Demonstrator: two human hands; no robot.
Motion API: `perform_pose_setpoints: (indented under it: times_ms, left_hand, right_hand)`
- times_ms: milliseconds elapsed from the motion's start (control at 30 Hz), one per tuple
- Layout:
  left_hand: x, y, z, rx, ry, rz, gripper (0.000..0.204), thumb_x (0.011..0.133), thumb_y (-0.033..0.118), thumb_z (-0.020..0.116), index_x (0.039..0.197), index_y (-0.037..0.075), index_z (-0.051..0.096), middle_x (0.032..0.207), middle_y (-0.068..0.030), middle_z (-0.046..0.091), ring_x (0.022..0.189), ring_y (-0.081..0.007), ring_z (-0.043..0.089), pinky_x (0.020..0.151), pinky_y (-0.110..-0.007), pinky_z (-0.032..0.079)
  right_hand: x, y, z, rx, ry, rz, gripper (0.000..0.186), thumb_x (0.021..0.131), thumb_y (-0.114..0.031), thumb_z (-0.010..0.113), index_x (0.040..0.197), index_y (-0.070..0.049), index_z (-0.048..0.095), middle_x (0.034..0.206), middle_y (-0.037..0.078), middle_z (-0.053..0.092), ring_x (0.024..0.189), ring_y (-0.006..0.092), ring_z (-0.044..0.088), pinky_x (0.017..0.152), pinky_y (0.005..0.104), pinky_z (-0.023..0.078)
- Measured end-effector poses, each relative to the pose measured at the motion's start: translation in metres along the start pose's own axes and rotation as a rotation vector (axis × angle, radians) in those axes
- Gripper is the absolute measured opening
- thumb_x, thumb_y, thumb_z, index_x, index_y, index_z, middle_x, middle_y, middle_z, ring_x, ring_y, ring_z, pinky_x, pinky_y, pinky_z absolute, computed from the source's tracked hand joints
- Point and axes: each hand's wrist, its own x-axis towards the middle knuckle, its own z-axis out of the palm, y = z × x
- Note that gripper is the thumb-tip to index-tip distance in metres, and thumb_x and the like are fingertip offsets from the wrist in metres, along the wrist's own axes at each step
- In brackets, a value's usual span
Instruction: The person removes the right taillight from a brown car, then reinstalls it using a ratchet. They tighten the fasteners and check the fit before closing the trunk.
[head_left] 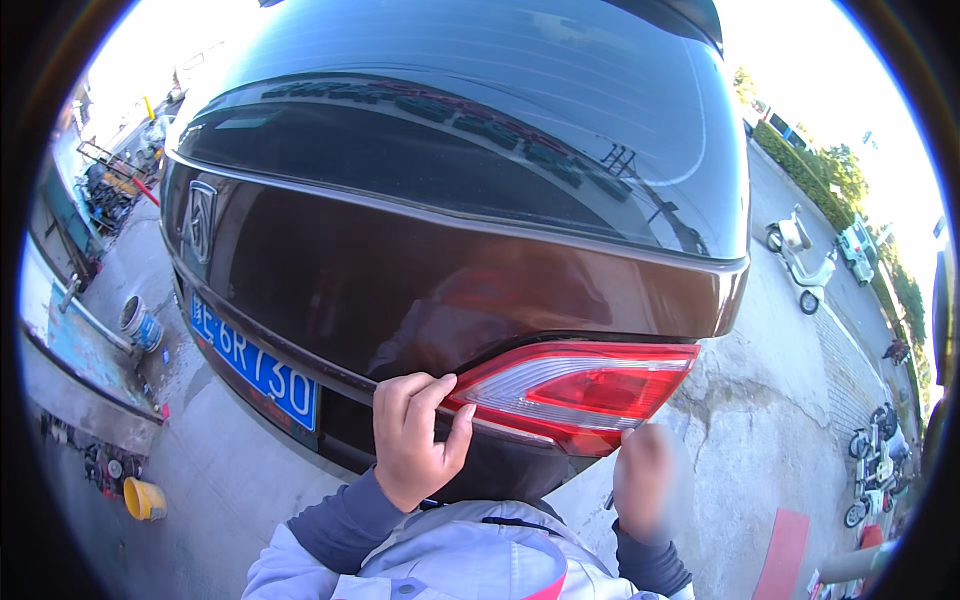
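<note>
A brown car's rear [320, 270] fills the middle of the head view, with a red-and-clear tail light [600, 390] at its lower right. My left hand [420, 435] touches the body at the lamp's inner end, its bent fingers apart. At the lamp's lower right corner is my right hand [645, 475], smeared by motion; a small dark object [609, 500] shows beside it, too indistinct to name. A blue license plate [255, 365] is left of my left hand.
At left stand a worn bench [90, 370], a bucket [140, 323] and a yellow bucket [144, 498]. At right are scooters [810, 270] on the pavement, a hedge [800, 165] and a pink board [780, 555] on the ground.
</note>
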Motion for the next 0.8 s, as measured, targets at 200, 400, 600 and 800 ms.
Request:
perform_pose_setpoints:
  times_ms: [200,400,600,800]
  left_hand:
    - [0.006,-0.017,0.006,-0.038,0.013,0.146,0.034,0.081,0.007,0.086,0.112,0.004,0.074,0.109,-0.0096,0.063,0.098,-0.0277,0.06,0.082,-0.041,0.047]
    - [0.003,-0.022,0.006,-0.055,0.014,0.13,0.042,0.08,0.005,0.091,0.119,0.004,0.076,0.108,-0.0061,0.061,0.094,-0.0242,0.056,0.082,-0.038,0.045]
    - [0.003,-0.02,0.002,-0.106,-0.05,0.06,0.046,0.081,0.008,0.09,0.124,0.004,0.076,0.112,-0.0063,0.06,0.099,-0.0245,0.054,0.085,-0.037,0.045]
    - [0.01,-0.011,-0.008,-0.028,-0.212,0.059,0.048,0.09,0.027,0.083,0.132,0.005,0.073,0.12,-0.0084,0.057,0.107,-0.0257,0.052,0.092,-0.042,0.044]
  right_hand:
    - [0.005,-0.017,0.002,0.243,-0.001,0.141,0.023,0.102,-0.011,0.077,0.12,0.002,0.072,0.084,-0.005,0.064,0.066,0.0014,0.047,0.059,0.0204,0.037]
    - [0.01,-0.028,0.001,0.255,-0.017,0.308,0.021,0.1,-0.011,0.077,0.115,0.0,0.066,0.089,-0.002,0.066,0.071,0.0029,0.052,0.063,0.0205,0.04]
    - [0.012,-0.028,-0.001,0.228,-0.057,0.333,0.026,0.1,-0.007,0.075,0.122,-0.001,0.062,0.11,0.005,0.071,0.096,0.0104,0.065,0.089,0.0283,0.053]
    - [0.02,-0.021,-0.007,0.413,-0.078,0.221,0.038,0.101,-0.018,0.076,0.131,0.0,0.061,0.113,0.006,0.071,0.093,0.0085,0.063,0.082,0.0238,0.051]
